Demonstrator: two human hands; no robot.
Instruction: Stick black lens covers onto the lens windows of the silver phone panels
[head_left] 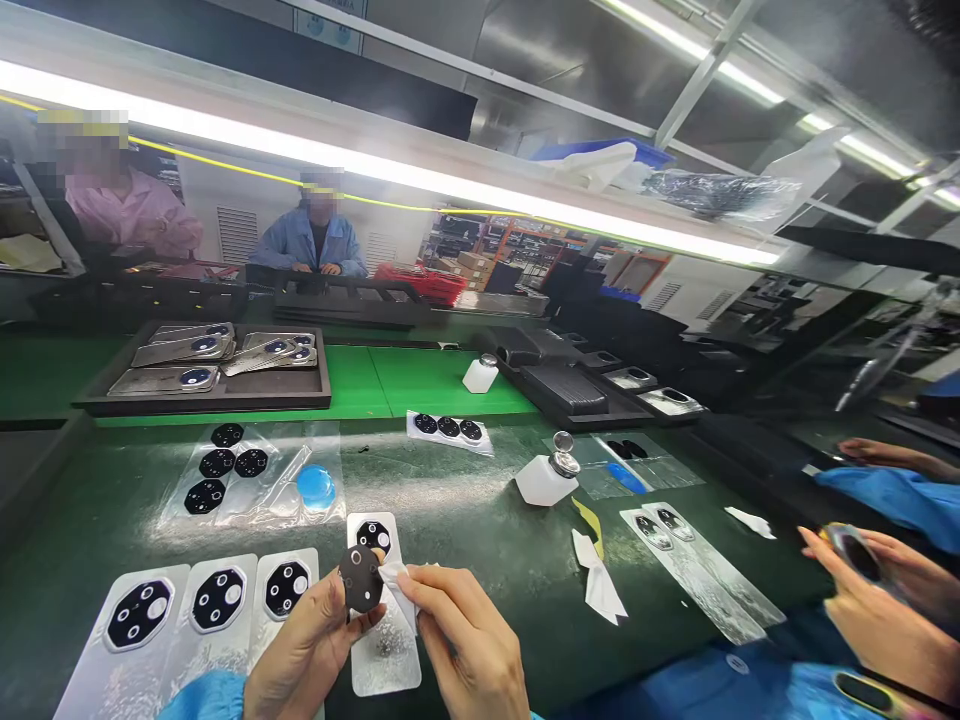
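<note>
My left hand (300,640) pinches a dark, rounded lens cover plate (361,578) with small holes, held up by its edge. In my right hand (474,635) is a folded white wipe (400,588), its tip at the plate's right edge. Below both hands lies a silvery phone back panel (386,660) with a black camera area, partly covered by the plate and my fingers. To the left, three similar panels (217,600) lie side by side, the nearest one partly hidden by my left hand.
Several black lens plates (250,462) and a blue disc (316,487) rest on clear film. A white dispenser bottle (547,481) has its lid raised. A dark tray (319,390) holds phone panels. At right, a co-worker's hands (885,600) hold a small part.
</note>
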